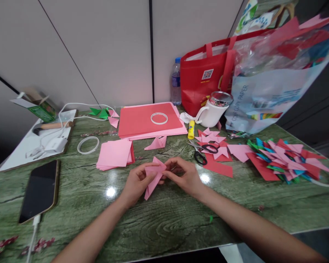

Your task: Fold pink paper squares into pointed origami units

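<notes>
Between my hands is a folded piece of pink paper (152, 182), held just above the green marbled table (164, 226). My left hand (138, 180) grips its left side, thumb lying on the front face. At its right edge my right hand (183, 175) pinches the paper between thumb and fingers. Behind it lies another folded pink piece (156, 143). A stack of pink paper squares (113, 154) sits to the left, with red sheets showing at its edge. Black-handled scissors (204, 151) rest to the right, near a yellow glue stick (191, 129).
Red and pink sheets (142, 120) lie behind with a tape roll (159, 118) on top. A pile of coloured folded paper (287, 160) is at right. A white mug (214, 111), red bag (200, 80) and water bottle (176, 82) stand behind. A phone (40, 190) lies left.
</notes>
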The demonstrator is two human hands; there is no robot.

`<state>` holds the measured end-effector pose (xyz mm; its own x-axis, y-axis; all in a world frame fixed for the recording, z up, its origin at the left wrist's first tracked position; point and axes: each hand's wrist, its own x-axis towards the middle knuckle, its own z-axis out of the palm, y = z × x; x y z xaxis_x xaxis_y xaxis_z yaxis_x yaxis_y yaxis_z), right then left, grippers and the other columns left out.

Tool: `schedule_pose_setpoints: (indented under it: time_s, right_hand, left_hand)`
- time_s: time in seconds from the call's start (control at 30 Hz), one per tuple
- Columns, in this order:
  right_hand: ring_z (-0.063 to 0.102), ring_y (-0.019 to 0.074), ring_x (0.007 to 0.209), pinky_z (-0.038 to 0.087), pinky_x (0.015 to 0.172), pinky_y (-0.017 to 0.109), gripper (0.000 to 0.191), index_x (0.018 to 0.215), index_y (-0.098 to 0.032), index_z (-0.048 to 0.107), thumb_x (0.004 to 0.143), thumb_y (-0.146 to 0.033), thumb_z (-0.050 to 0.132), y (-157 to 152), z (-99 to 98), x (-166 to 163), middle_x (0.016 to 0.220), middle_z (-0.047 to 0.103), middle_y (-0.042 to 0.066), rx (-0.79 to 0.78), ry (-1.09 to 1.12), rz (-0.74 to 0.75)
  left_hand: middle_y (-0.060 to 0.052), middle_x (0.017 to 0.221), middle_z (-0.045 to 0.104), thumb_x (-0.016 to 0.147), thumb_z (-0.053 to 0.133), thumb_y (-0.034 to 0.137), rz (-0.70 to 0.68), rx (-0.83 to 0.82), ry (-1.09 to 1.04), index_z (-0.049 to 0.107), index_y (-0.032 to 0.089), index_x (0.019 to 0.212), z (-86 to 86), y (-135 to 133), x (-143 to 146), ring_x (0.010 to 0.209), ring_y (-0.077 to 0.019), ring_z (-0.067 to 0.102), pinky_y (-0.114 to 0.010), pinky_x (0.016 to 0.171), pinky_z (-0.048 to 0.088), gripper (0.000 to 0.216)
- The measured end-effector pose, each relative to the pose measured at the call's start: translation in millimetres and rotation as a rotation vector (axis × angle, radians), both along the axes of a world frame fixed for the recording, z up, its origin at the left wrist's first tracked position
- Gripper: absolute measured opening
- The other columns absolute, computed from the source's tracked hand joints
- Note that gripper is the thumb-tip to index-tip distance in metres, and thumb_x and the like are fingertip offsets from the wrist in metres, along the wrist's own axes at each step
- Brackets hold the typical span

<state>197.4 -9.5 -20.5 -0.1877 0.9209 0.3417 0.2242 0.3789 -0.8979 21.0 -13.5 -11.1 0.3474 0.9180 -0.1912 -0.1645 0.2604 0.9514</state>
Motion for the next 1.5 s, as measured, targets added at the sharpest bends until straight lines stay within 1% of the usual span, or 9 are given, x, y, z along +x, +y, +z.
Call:
schedule_pose_setpoints:
  time_s: [0.13, 0.23, 0.4, 0.53, 0.67, 0.77, 1.03, 1.27, 1.5]
  right_hand:
    - [0.061, 0.0131, 0.067, 0.051, 0.055, 0.022, 0.019, 0.090, -0.019, 0.058, 0.075, -0.030, 0.065, -1, 0.1, -1, 0.077, 0.064, 0.002, -0.016, 0.025, 0.013]
    - [0.062, 0.0134, 0.067, 0.052, 0.056, 0.022, 0.023, 0.094, -0.020, 0.057, 0.075, -0.028, 0.066, -1, -0.3, -1, 0.077, 0.063, 0.002, -0.021, 0.049, 0.015]
    - [0.061, 0.0127, 0.066, 0.052, 0.058, 0.023, 0.016, 0.089, -0.020, 0.056, 0.076, -0.025, 0.064, -3, -0.7, 0, 0.078, 0.063, 0.002, 0.051, 0.012, 0.001]
    - [0.061, 0.0130, 0.068, 0.053, 0.058, 0.023, 0.014, 0.090, -0.020, 0.056, 0.077, -0.020, 0.060, -4, -0.6, 1, 0.083, 0.062, 0.004, 0.145, -0.020, -0.002]
    - [0.061, 0.0161, 0.078, 0.053, 0.064, 0.027, 0.010, 0.085, -0.021, 0.058, 0.079, -0.014, 0.054, -4, 2.0, 2, 0.084, 0.064, 0.005, 0.303, -0.105, -0.030]
    - [0.062, 0.0165, 0.079, 0.052, 0.069, 0.030, 0.015, 0.085, -0.021, 0.060, 0.081, -0.011, 0.050, -4, 3.5, 3, 0.082, 0.065, 0.005, 0.355, -0.145, -0.050]
    - [0.065, 0.0155, 0.076, 0.053, 0.065, 0.027, 0.018, 0.087, -0.023, 0.067, 0.081, -0.012, 0.053, -3, -2.5, 5, 0.085, 0.067, 0.005, 0.371, -0.144, -0.052]
    - [0.065, 0.0162, 0.076, 0.053, 0.068, 0.028, 0.011, 0.079, -0.020, 0.065, 0.077, -0.011, 0.059, -4, 4.2, 2, 0.081, 0.068, 0.006, 0.329, -0.074, -0.061]
    - [0.065, 0.0146, 0.071, 0.052, 0.065, 0.026, 0.008, 0.075, -0.017, 0.062, 0.077, -0.010, 0.059, -8, 8.2, -2, 0.076, 0.068, 0.004, 0.364, -0.042, -0.100]
  left_hand:
    - [-0.006, 0.091, 0.071, 0.074, 0.065, 0.026, 0.017, -0.015, -0.012, 0.059, 0.015, 0.099, 0.0, 1, 0, 0.076, -0.0195, 0.069, -0.034, 0.074, 0.055, 0.028]
    - [-0.006, 0.088, 0.071, 0.075, 0.064, 0.025, 0.018, 0.045, 0.055, 0.059, 0.016, 0.099, 0.3, 1, 0, 0.072, -0.0188, 0.069, -0.032, 0.071, 0.055, 0.026]
    - [-0.006, 0.089, 0.070, 0.075, 0.060, 0.019, 0.151, 0.404, 0.347, 0.064, 0.017, 0.092, 0.7, -1, -1, 0.078, -0.0182, 0.066, -0.029, 0.072, 0.052, 0.018]
    - [-0.008, 0.098, 0.069, 0.074, 0.058, 0.016, 0.132, 0.721, 0.534, 0.064, 0.019, 0.097, -2.1, -4, -5, 0.090, -0.0203, 0.063, -0.033, 0.080, 0.050, 0.024]
    - [-0.009, 0.106, 0.066, 0.072, 0.060, 0.017, 0.154, 0.860, 0.667, 0.060, 0.021, 0.107, -5.4, -5, -7, 0.100, -0.0228, 0.060, -0.037, 0.088, 0.046, 0.036]
    - [-0.010, 0.111, 0.063, 0.069, 0.059, 0.012, 0.149, 0.923, 0.704, 0.055, 0.020, 0.115, -5.2, -5, -7, 0.106, -0.0237, 0.057, -0.038, 0.092, 0.044, 0.047]
    - [-0.011, 0.119, 0.056, 0.065, 0.061, 0.007, 0.105, 0.882, 0.701, 0.047, 0.019, 0.122, -0.1, -7, -3, 0.111, -0.0244, 0.052, -0.039, 0.094, 0.042, 0.060]
    - [-0.009, 0.118, 0.056, 0.064, 0.065, 0.011, 0.182, 0.701, 0.582, 0.052, 0.021, 0.118, -1.0, -8, -4, 0.111, -0.0242, 0.052, -0.039, 0.096, 0.040, 0.056]
    - [-0.008, 0.116, 0.058, 0.063, 0.065, 0.013, 0.172, 0.555, 0.388, 0.057, 0.020, 0.115, -2.9, -8, -3, 0.105, -0.0222, 0.055, -0.033, 0.090, 0.043, 0.053]
